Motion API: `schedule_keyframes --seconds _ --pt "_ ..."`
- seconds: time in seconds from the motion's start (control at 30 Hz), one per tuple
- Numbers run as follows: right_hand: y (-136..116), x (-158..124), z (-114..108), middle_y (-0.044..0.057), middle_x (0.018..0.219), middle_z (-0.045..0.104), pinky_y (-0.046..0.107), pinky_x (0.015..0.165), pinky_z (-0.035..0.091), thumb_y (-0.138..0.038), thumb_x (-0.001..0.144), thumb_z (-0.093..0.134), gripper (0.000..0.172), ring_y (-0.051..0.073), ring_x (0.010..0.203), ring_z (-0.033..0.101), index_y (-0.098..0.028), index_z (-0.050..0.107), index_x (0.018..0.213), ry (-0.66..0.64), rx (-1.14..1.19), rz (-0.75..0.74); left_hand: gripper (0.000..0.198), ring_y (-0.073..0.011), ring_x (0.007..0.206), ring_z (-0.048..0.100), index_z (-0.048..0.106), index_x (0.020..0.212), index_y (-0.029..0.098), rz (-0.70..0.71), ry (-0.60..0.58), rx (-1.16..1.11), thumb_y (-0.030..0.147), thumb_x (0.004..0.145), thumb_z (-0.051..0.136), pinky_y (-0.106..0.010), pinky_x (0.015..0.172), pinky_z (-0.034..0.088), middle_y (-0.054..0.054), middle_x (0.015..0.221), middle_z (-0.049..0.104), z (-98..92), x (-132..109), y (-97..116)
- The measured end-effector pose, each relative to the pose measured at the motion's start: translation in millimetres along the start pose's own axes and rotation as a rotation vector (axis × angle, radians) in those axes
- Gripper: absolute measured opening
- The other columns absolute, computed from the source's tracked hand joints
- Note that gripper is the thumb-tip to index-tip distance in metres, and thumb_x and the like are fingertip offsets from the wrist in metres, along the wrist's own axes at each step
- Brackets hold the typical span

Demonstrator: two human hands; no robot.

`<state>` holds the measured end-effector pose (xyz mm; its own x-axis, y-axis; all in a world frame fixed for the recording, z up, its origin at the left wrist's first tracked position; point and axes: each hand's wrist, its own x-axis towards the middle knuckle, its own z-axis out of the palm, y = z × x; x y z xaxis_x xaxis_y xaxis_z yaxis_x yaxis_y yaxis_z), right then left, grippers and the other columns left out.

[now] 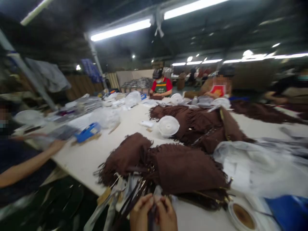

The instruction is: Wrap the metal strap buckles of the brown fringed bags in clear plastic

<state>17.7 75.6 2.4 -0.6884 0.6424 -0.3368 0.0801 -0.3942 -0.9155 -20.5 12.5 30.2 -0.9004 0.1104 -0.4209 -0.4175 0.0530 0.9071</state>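
Note:
At the bottom middle, my left hand (141,213) and my right hand (166,213) are close together, fingers pinched on a dark strap (153,219). Pale, thin wrapping shows on the strap at the fingertips. Just beyond my hands lies a brown fringed bag (185,166) with a gold-coloured zip along its near edge. A second brown fringed piece (127,154) adjoins it on the left. Several dark straps and pale wrapped strips (112,205) hang over the table edge beside my left hand. Blur hides finer detail.
A roll of tape (242,215) and blue material (288,211) lie right. Clear plastic bags (260,166), a white round basket (168,126) and a brown pile (197,123) spread over the white table (79,166). A blue tape dispenser (88,132) stands near a co-worker's arm (31,165).

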Motion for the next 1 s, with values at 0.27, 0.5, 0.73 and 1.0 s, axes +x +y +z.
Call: schedule_keyframes --seconds 0.27,0.5,0.73,1.0 --pt "16 -2 0 -0.008 0.055 0.050 0.021 0.044 0.030 -0.041 0.073 0.070 0.026 0.009 0.047 0.040 -0.020 0.059 0.085 -0.010 0.129 0.053 0.020 -0.0172 0.064 0.062 0.063 0.081 0.014 -0.186 -0.300 -0.183 0.023 0.063 0.067 -0.029 0.059 0.047 -0.004 0.072 0.067 -22.5 26 -2" --pt "12 -5 -3 -0.009 0.051 0.042 0.020 0.045 0.029 -0.042 0.074 0.072 0.027 0.008 0.047 0.036 -0.021 0.059 0.086 -0.042 0.162 0.121 0.019 -0.0151 0.057 0.063 0.066 0.077 0.013 -0.300 -0.632 -0.063 0.017 0.059 0.071 -0.029 0.062 0.048 -0.004 0.067 0.069 -39.3 61 15" --pt "5 -8 -6 -0.008 0.054 0.049 0.018 0.042 0.028 -0.045 0.069 0.077 0.032 0.007 0.045 0.039 -0.022 0.060 0.083 -0.095 0.250 0.208 0.028 -0.0153 0.056 0.064 0.065 0.079 0.013 -0.441 -0.836 -0.085 0.017 0.056 0.079 -0.030 0.061 0.051 -0.003 0.067 0.069 -40.5 83 12" --pt "-6 -9 -4 0.001 0.078 0.068 0.020 0.050 0.042 -0.044 0.065 0.079 0.037 0.012 0.059 0.060 -0.021 0.062 0.088 -0.123 0.327 0.297 0.025 -0.0091 0.053 0.058 0.062 0.078 0.014 -0.422 -0.772 -0.301 0.013 0.058 0.078 -0.022 0.056 0.045 0.001 0.065 0.064 -36.7 68 -6"
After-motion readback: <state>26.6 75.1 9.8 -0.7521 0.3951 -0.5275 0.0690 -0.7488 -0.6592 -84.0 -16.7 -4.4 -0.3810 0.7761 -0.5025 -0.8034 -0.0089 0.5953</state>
